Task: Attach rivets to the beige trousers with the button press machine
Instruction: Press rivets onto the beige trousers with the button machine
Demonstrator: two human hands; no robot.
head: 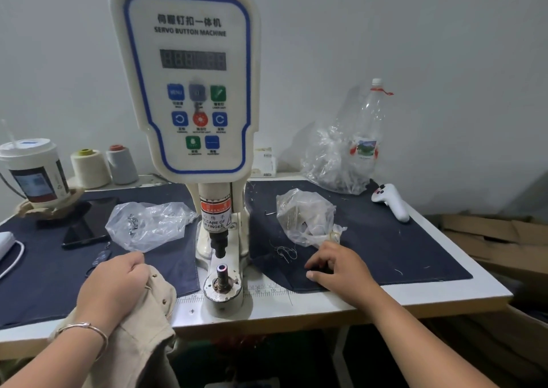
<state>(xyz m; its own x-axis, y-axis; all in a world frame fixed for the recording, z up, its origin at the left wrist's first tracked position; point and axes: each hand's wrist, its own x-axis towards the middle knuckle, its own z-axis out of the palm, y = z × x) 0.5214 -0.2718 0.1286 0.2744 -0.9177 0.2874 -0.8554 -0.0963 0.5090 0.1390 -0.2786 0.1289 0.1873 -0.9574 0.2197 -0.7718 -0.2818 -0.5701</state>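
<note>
While the left hand is gripping the trousers near-left of the press, with some rivets already showing, the right hand, fingers curled, is picking near the bag; nothing is under the die yet.

- I see the button press machine upright at the middle of the desk, its lower die bare under the punch.
- My left hand grips a bunched fold of the beige trousers at the desk's front edge, left of the die.
- My right hand rests on the dark cloth, fingers curled, just below a clear plastic bag.
- Another clear bag lies left of the machine.
</note>
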